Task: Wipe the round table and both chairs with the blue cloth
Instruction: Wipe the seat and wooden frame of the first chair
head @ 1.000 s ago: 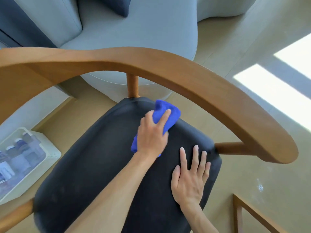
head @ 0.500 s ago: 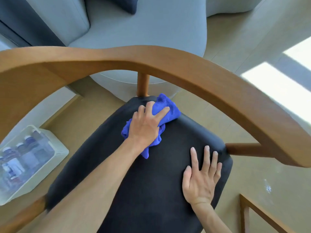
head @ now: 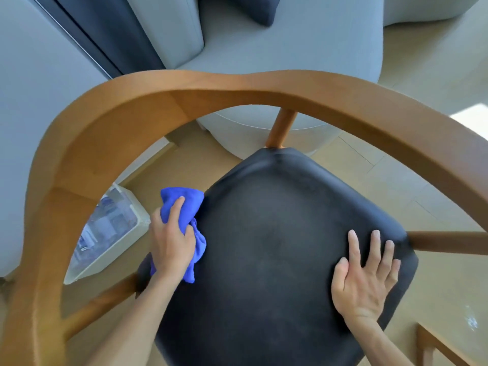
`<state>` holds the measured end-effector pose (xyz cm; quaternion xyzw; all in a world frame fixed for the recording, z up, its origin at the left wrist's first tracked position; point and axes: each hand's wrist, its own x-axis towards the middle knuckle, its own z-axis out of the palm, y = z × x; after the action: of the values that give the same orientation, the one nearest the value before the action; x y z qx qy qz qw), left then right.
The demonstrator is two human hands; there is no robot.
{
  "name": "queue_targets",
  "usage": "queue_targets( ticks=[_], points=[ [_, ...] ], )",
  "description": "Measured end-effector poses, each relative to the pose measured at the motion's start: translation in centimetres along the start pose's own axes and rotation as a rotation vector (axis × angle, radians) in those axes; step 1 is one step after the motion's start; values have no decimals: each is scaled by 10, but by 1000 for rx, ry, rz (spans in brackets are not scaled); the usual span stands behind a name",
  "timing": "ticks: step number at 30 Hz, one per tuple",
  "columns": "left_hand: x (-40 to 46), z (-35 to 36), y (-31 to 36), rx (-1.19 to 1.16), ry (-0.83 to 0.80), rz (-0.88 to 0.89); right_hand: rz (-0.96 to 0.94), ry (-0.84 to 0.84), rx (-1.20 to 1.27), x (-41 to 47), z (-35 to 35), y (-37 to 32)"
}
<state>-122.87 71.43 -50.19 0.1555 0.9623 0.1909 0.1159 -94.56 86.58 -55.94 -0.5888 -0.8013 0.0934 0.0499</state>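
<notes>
Two hands on dark seat (head: 277, 247): left hand (head: 171, 247) grips blue cloth (head: 184, 204) at nine o'clock edge; right hand (head: 365, 281) pressed flat, fingers spread, at three o'clock.

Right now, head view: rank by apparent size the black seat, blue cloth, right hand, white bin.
1. black seat
2. white bin, partly hidden by the chair frame
3. right hand and blue cloth: similar; cloth partly covered by the left hand, so unranked.
</notes>
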Motion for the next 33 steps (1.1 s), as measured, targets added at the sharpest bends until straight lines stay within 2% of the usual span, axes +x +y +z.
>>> queue_targets(
  ticks=[5,8,11,18,24,29,33],
  points=[
    [-25,23,33,-45,32,41,-1,-3,-18,0,-1,0],
    [-52,48,70,-30,-28,241,0,3,-18,0,-1,1],
    [-68,63,97,-30,-107,324,-5,-5,-18,0,-1,0],
    [-56,46,73,-115,-191,436,-10,-16,-19,0,-3,0],
    [-53,49,66,-137,-150,375,-2,-25,-15,0,-4,1],
    [-67,59,77,-177,-62,111,-12,-31,-24,1,-5,1],
    [-69,63,94,-155,-88,173,-15,-18,-12,1,-4,2]
  ],
)
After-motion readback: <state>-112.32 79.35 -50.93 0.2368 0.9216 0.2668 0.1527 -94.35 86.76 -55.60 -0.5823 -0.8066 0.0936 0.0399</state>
